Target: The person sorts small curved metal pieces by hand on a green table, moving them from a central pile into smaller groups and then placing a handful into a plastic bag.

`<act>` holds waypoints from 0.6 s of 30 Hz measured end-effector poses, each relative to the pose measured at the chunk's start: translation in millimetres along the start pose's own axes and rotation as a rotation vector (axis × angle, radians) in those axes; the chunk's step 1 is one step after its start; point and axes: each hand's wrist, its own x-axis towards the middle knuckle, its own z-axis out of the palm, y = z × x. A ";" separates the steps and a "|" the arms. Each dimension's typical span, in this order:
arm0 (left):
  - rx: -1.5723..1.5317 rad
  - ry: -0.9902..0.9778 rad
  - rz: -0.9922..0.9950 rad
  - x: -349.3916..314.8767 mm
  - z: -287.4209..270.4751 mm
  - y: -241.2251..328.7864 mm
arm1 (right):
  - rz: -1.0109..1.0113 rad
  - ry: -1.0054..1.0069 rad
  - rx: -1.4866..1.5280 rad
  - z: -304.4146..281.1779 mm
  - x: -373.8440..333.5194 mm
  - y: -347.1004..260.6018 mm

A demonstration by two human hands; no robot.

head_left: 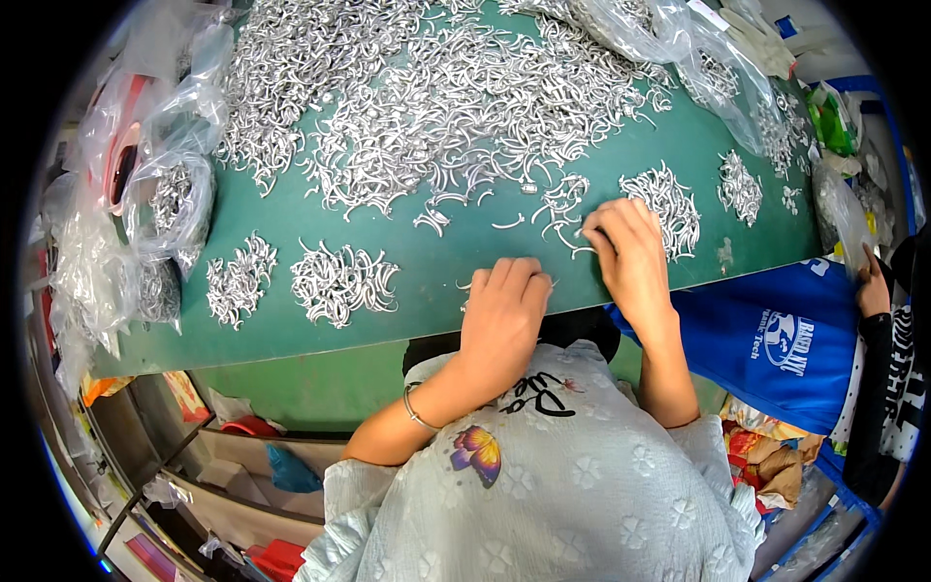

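A large heap of small curved silver metal pieces (465, 107) covers the far part of the green table (456, 233). My left hand (504, 315) is closed at the near edge, fingers bent down to the tabletop. Bits of metal peek out beside its fingers, but what it grips is hidden. Farther right, my right hand (630, 252) is curled, thumb and fingertips pinched at a curved metal piece (580, 250) by the heap's loose edge. A smaller pile of pieces (671, 209) lies just beyond this hand. A bracelet (417, 412) circles my left wrist.
Two small piles of pieces (344, 281) (240, 279) lie at left, another pile (740, 187) at right. Clear plastic bags (175, 209) crowd the left edge; another bag (669, 34) lies at the far right. A co-worker's hand (873, 281) and blue cloth (766, 339) are at right.
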 end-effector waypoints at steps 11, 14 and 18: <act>-0.010 0.054 -0.058 -0.6 -4.6 -4.6 | -0.056 0.070 -0.036 15.7 19.9 -9.0; -0.012 0.076 -0.074 1.7 -11.3 -6.4 | -0.025 0.054 -0.040 20.2 20.9 -6.0; -0.018 0.083 -0.098 -0.8 -15.1 -8.9 | 0.045 0.111 0.294 2.4 17.7 0.6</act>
